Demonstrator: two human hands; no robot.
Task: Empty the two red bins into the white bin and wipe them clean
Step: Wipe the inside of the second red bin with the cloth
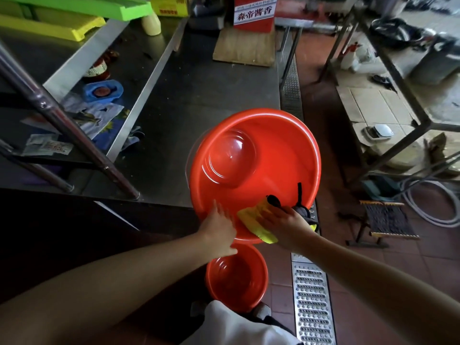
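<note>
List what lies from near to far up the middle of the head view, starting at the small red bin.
Small red bin → yellow cloth → large red bin → wooden board → red sign.

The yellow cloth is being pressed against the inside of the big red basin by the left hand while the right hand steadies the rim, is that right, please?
Not quite: the hands are swapped. In the head view the right hand presses the yellow cloth against the inside of the big red basin, while the left hand steadies its near rim.
</note>
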